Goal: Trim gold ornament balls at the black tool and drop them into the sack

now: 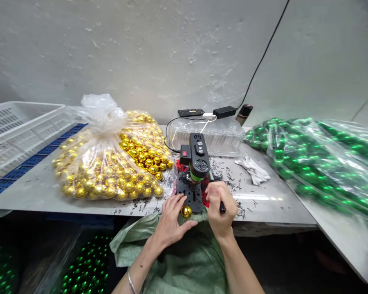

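A small black machine (pixel 199 157) with a red switch, round vents and a yellow-green ring beneath its head stands on a black slotted base plate (pixel 196 200). My right hand (pixel 220 206) is wrapped round the black-ended lever handle (pixel 222 208) at its right side. To the left of the plate, my left hand (pixel 171 220) has its fingers stretched out and its thumb apart. A shiny gold ball (pixel 186 211) sits at the plate's front edge, between that thumb and the fingers; whether they touch it is hard to tell. Green cloth (pixel 187 253) hangs below my hands.
A clear bag of gold balls (pixel 110 171) lies left; bags of green balls (pixel 313 155) fill the right. Behind the machine, a clear plastic box (pixel 221 139) carries a power adapter (pixel 225 112) and cables. White gloves (pixel 253 169) and black scraps litter the table (pixel 272 204).
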`<state>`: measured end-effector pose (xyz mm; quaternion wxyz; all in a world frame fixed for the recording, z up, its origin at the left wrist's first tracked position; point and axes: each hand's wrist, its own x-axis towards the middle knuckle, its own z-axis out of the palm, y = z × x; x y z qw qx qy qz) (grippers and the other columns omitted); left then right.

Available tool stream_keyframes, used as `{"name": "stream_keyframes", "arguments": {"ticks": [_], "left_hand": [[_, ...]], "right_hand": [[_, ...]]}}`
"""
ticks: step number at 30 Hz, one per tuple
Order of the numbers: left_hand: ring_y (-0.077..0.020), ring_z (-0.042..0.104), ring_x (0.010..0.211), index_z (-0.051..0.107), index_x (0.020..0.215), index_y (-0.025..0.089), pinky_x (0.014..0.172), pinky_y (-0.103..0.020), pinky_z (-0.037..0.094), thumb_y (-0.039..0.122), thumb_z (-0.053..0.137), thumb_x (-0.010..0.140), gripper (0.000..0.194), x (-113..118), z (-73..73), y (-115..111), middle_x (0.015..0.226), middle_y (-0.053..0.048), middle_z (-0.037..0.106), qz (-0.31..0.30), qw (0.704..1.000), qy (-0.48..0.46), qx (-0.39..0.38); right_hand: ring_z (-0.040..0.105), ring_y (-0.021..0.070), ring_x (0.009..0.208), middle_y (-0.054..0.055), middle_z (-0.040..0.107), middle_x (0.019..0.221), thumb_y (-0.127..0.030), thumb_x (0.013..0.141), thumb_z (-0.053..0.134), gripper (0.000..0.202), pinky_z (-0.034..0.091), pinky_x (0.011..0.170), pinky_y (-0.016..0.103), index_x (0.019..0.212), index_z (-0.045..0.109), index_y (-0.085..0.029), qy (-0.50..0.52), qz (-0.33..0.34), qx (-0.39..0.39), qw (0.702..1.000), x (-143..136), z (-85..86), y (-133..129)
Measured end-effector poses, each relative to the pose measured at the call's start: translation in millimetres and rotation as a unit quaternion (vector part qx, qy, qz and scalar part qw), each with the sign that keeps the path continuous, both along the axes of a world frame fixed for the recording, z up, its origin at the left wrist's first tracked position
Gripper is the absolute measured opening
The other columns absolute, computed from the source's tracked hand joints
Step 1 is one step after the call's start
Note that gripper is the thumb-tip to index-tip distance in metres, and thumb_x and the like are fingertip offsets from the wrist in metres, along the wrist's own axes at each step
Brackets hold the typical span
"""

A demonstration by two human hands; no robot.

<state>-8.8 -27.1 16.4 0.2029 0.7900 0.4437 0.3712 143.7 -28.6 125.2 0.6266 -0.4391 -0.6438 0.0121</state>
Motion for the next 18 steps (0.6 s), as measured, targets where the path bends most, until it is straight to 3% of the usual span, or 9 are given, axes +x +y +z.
{"name": "stream_keyframes", "arguments": {"ticks": [2,4,6,10,13,15,17,18], "left_hand": [[-0.0328,0.049,0.128,0.054,0.136,0.022,0.107,-0.051,0.038,0.044,0.061,0.089,0.052,-10,14.4,9,0.141,-0.016,0.054,0.029,0.998,0.045,0.028],[-0.0315,0.051,0.124,0.06,0.127,0.021,0.105,-0.049,0.039,0.032,0.053,0.094,0.035,-19,30.4,34,0.136,-0.015,0.058,0.103,0.988,0.11,0.034],[-0.0304,0.055,0.115,0.064,0.116,0.017,0.099,-0.046,0.04,0.016,0.044,0.095,0.029,-26,43.1,66,0.123,-0.017,0.063,0.164,0.963,0.214,-0.019],[-0.0266,0.063,0.088,0.066,0.084,0.011,0.086,-0.04,0.044,-0.003,0.046,0.085,0.024,-34,49.7,113,0.077,-0.011,0.064,0.158,0.952,0.249,-0.078],[-0.0246,0.064,0.084,0.066,0.091,0.01,0.083,-0.036,0.045,0.003,0.055,0.086,0.014,-36,47.2,119,0.075,-0.007,0.063,0.145,0.955,0.24,-0.093],[-0.0239,0.065,0.085,0.065,0.107,0.012,0.08,-0.034,0.047,0.018,0.062,0.088,0.021,-36,47.1,116,0.083,-0.007,0.066,0.134,0.966,0.191,-0.108],[-0.0222,0.066,0.085,0.062,0.121,0.015,0.076,-0.032,0.049,0.033,0.064,0.087,0.038,-35,47.4,109,0.092,-0.007,0.069,0.1,0.979,0.037,-0.175],[-0.0209,0.066,0.084,0.061,0.125,0.017,0.075,-0.031,0.051,0.038,0.065,0.086,0.045,-34,47.0,104,0.095,-0.007,0.069,0.075,0.969,-0.072,-0.225]], "right_hand": [[0.051,0.0132,0.064,0.0,0.051,0.069,-0.011,0.094,0.043,0.028,0.041,0.06,0.029,0.068,0.047,-0.021,0.009,-0.005,-0.001,1.0,-2,-6.7,0],[0.051,0.0136,0.064,0.0,0.051,0.069,-0.011,0.094,0.042,0.029,0.04,0.06,0.029,0.068,0.046,-0.021,0.013,-0.007,0.004,1.0,-4,-12.6,-1],[0.052,0.0137,0.065,0.0,0.051,0.069,-0.01,0.094,0.042,0.028,0.04,0.059,0.029,0.068,0.046,-0.021,0.006,-0.004,0.012,1.0,-4,-15.0,-1],[0.051,0.0129,0.063,0.0,0.051,0.068,-0.008,0.093,0.043,0.027,0.039,0.058,0.028,0.07,0.047,-0.021,-0.017,-0.007,0.018,1.0,-3,-13.0,-1],[0.051,0.0125,0.064,0.0,0.051,0.068,-0.006,0.092,0.043,0.027,0.04,0.058,0.027,0.07,0.046,-0.021,-0.022,-0.009,0.022,0.999,-2,-13.5,-1],[0.052,0.0125,0.065,0.0,0.051,0.069,-0.004,0.091,0.043,0.027,0.04,0.058,0.027,0.07,0.046,-0.021,-0.024,-0.006,0.027,0.999,-1,-15.7,-1],[0.052,0.0123,0.066,0.0,0.051,0.069,-0.003,0.09,0.044,0.026,0.04,0.058,0.027,0.071,0.046,-0.02,-0.029,-0.006,0.031,0.999,0,-18.3,-1],[0.051,0.0122,0.065,0.0,0.051,0.069,-0.002,0.09,0.044,0.026,0.04,0.058,0.027,0.071,0.046,-0.02,-0.031,-0.007,0.032,0.999,0,-19.4,-1]]}}
